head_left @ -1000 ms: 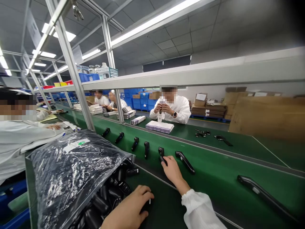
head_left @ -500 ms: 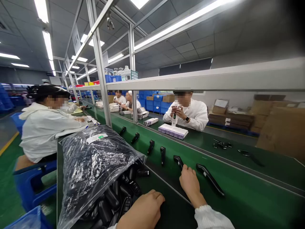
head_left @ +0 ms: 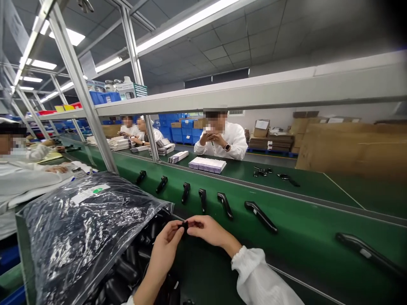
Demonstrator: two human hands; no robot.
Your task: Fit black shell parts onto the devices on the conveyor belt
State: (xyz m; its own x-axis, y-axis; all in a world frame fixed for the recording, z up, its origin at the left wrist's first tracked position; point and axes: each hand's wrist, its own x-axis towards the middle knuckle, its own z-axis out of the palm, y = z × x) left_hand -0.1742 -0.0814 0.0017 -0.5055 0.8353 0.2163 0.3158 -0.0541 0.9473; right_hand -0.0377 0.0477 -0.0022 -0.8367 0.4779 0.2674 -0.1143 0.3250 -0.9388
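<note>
Fingers [head_left: 178, 228] of both my hands pinch one small black part [head_left: 185, 225] between them, just short of the conveyor belt [head_left: 302, 237].

Green conveyor belt [head_left: 295, 237] runs left to right, carrying a row of black handle-shaped plastic parts [head_left: 225, 204], spaced apart. Large clear plastic bag [head_left: 79, 228] full of black parts lies at lower left, white label with green mark [head_left: 89, 193] on top. Aluminium frame posts [head_left: 81, 91] hold a long grey overhead shelf [head_left: 254, 91]. Across the belt, a person in a white coat [head_left: 222, 140] sits behind a flat stack of white boxes [head_left: 206, 164]. More white-coated workers [head_left: 140, 132] further back. Blue plastic crates [head_left: 178, 129] and brown cardboard cartons [head_left: 349, 146] behind. Person in a white sleeve [head_left: 28, 178] at left.
</note>
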